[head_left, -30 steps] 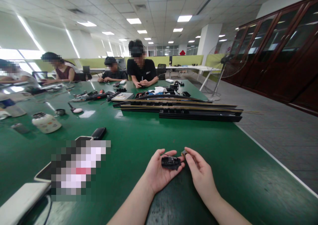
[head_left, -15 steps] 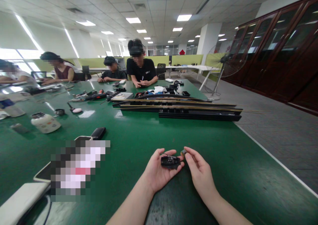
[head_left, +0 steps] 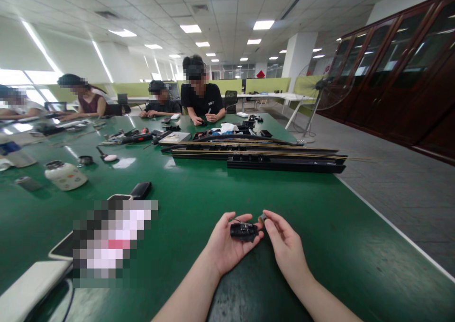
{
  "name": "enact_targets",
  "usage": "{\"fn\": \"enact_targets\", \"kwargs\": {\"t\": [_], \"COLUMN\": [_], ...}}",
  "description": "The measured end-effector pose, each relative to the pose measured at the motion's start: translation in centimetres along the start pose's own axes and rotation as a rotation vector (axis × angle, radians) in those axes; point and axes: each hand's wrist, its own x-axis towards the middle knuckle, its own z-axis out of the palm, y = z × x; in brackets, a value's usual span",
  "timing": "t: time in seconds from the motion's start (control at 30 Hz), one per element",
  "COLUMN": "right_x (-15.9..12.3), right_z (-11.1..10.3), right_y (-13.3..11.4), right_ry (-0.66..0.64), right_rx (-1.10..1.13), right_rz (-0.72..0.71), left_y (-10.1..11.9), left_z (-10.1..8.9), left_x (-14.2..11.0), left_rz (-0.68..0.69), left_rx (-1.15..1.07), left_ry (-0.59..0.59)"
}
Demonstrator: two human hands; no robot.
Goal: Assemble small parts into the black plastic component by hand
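My left hand (head_left: 227, 244) lies palm up over the green table (head_left: 199, 189), its fingers curled round a small black plastic part (head_left: 243, 231) with a bit of metal showing inside. Just to its right, my right hand (head_left: 286, 246) pinches a tiny grey piece (head_left: 262, 216) between thumb and fingertips, close to the black part's right end. Whether the tiny piece touches the black part I cannot tell.
Long black rails with thin rods (head_left: 270, 158) lie across the table ahead. A black pouch (head_left: 141, 189), a white jar (head_left: 66, 175) and a white device (head_left: 28, 289) sit to the left. Several people work at the far end. The table edge (head_left: 387, 225) runs along the right.
Both hands hold almost still; the black part has shifted very slightly in my left palm.
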Motion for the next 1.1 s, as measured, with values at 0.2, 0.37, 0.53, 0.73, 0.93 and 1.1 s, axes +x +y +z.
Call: {"fn": "enact_targets", "kwargs": {"t": [0.2,0.37,0.53,0.73,0.93,1.1], "right_x": [0.0,0.0,-0.2,-0.5,-0.7,-0.8], "right_z": [0.2,0.1,0.1,0.0,0.0,0.1], "right_y": [0.4,0.6,0.3,-0.2,-0.6,-0.7], "right_ry": [-0.022,-0.008,-0.03,-0.126,-0.203,-0.254], "right_rx": [-0.002,-0.033,-0.186,-0.313,-0.393,-0.541], "right_rz": [-0.004,-0.036,-0.148,-0.335,-0.516,-0.599], "left_y": [0.0,0.0,0.0,0.0,0.0,0.0], "left_z": [-0.1,0.0,-0.1,-0.2,-0.1,0.0], "left_x": [0.0,0.0,0.1,0.2,0.1,0.2], "left_rz": [-0.001,0.01,0.025,0.018,0.022,0.029], "left_rx": [-0.016,-0.033,-0.035,-0.02,-0.03,-0.055], "left_ry": [0.007,0.026,0.019,-0.002,-0.002,0.002]}}
